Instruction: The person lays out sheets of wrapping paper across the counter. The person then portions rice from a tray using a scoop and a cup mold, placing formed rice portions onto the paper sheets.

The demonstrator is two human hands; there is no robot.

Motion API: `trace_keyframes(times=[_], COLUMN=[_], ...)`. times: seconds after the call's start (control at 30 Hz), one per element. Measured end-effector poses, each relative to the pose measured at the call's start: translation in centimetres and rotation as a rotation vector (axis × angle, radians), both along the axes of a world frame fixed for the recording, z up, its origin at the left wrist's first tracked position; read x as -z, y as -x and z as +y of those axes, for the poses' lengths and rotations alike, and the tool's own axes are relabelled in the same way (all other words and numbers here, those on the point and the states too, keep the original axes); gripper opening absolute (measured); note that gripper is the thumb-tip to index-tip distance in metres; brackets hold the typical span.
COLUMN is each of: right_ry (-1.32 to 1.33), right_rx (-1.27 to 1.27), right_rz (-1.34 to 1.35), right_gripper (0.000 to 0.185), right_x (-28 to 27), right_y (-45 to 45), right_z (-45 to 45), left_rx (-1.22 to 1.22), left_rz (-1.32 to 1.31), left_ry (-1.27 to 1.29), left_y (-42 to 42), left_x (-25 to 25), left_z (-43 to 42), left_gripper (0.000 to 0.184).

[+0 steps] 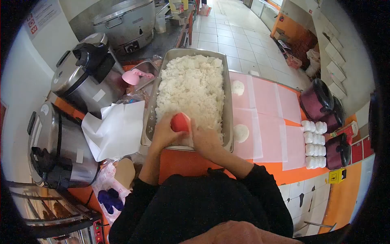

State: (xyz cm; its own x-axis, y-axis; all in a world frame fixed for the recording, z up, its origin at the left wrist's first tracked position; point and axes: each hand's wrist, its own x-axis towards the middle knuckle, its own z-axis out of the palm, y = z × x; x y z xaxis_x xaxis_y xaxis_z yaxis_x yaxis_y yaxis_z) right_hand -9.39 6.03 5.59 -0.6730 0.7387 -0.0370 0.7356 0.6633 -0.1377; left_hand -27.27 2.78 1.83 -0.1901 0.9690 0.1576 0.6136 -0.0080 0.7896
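A deep metal tray (228, 101) full of cooked white rice (193, 85) lies in front of me. Over its near end, my left hand (163, 133) is wrapped round a small red cup (179, 123), tilted on its side with its rim toward the right. My right hand (206, 141) is at the cup's rim side, low over the rice; its fingers are blurred, and whether they hold anything is unclear. To the right, round white rice portions (241, 133) sit on pale pink paper sheets (270, 136).
Large steel rice cookers (67, 142) stand at the left, with a pink scoop (132, 76) and a white cloth (115, 128) beside the tray. Several wrapped white bundles (315, 138) and dark maroon pots (316, 97) line the far right of the orange table (280, 173).
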Motion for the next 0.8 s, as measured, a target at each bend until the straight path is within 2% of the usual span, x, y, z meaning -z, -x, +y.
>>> trace_keyframes(times=[0.03, 0.1, 0.2, 0.23, 0.3, 0.33, 0.4, 0.53, 0.6, 0.7, 0.8], right_ry=[0.023, 0.076, 0.152, 0.241, 0.417, 0.515, 0.718, 0.6, 0.593, 0.597, 0.76], right_rx=[0.029, 0.086, 0.179, 0.062, -0.173, -0.152, -0.106, -0.062, 0.003, -0.029, -0.061], right_rz=[-0.005, -0.014, 0.476, 0.623, 0.915, 0.875, 0.793, 0.841, 0.789, 0.772, 0.781], right_gripper=[0.051, 0.054, 0.048, 0.046, 0.044, 0.043, 0.041, 0.042, 0.043, 0.043, 0.043], right_x=[-0.8, -3.2, -5.2, -4.6, -2.4, -2.8, -3.6, -1.1, -0.6, 0.1, -1.7], right_y=[-0.2, -1.8, -5.6, -6.2, -7.1, -6.9, -5.7, -3.8, -3.3, -2.9, -3.8], right_z=[0.6, 2.7, 5.3, 5.9, 6.8, 5.6, 2.0, 0.8, 1.1, 1.7, 1.8], left_rx=[-0.024, -0.091, -0.053, -0.011, 0.028, 0.05, 0.095, 0.133, 0.104, 0.108, 0.132], left_rz=[-0.072, -0.514, -1.072, -1.239, -1.328, -1.371, -1.265, -1.013, -0.96, -0.911, -0.868], left_ry=[-0.04, -0.029, -0.045, -0.054, -0.053, -0.05, -0.075, -0.205, -0.209, -0.225, -0.291], left_y=[0.2, 0.4, -0.3, -0.6, -1.1, -1.4, -1.9, -2.3, -2.7, -2.8, -2.7], left_x=[-0.2, -0.9, -3.6, -4.1, -3.3, -3.0, -2.6, -1.8, -2.3, -2.6, -2.3], left_z=[0.0, 0.1, -0.7, -0.9, -0.9, -0.8, -0.7, -0.5, -0.6, -0.8, -0.6], left_gripper=[0.075, 0.074, 0.072, 0.071, 0.072, 0.073, 0.077, 0.081, 0.082, 0.083, 0.083])
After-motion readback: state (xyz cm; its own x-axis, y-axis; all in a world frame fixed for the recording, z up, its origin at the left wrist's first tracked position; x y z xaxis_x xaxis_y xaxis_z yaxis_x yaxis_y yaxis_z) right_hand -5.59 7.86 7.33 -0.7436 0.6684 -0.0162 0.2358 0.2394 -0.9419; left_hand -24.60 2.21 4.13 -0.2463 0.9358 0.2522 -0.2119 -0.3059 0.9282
